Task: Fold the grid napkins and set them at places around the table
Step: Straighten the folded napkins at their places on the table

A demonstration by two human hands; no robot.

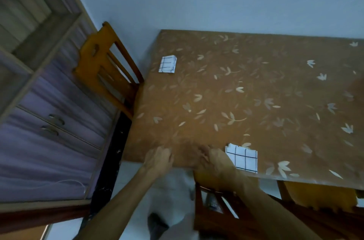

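**Two napkins placed, both hands empty at the near edge**

Placement: one folded grid napkin (pixel 167 64) lies at the left edge of the bench (pixel 256 86), directly in front of the wooden chair (pixel 106 66) drawn up on that side. The position reads as a deliberate place setting, with the cloth squared to the edge where a sitter would reach it. A second folded napkin (pixel 243 159) lies at the near edge, above a second chair (pixel 222 212) tucked under that side, which serves the same purpose.

Hands: the left hand (pixel 158 158) rests on the near edge with fingers loosely extended and holds nothing. The right hand (pixel 214 161) lies just beside the second napkin's left border, fingers forward on the cover and nothing gripped. Blur prevents confirming whether it touches the cloth.

Assessment: the right hand's position suggests the near napkin is being aligned or has just been set down. No loose, unfolded napkin is in view. The right portion of the bench shows no napkin, so further places are probably outstanding.

Surroundings: a cabinet (pixel 49 121) stands to the left.
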